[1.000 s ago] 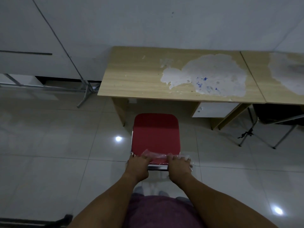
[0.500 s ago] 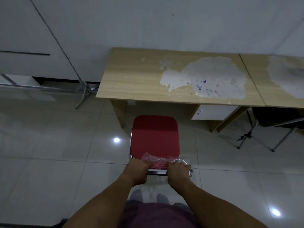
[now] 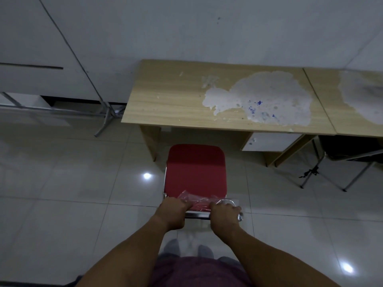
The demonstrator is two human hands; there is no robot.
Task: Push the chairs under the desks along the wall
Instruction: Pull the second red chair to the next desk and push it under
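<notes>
red chair (image 3: 195, 170) facing desk (image 3: 165, 96) | drawer unit (image 3: 269, 141) (right of gap)

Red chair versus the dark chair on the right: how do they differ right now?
The red chair stands almost wholly out on the floor in front of its desk; the dark chair has its seat tucked under the neighbouring desk. Both hands, left hand and right hand, hold the red chair's back; nobody touches the dark chair. Both have metal frames.
</notes>
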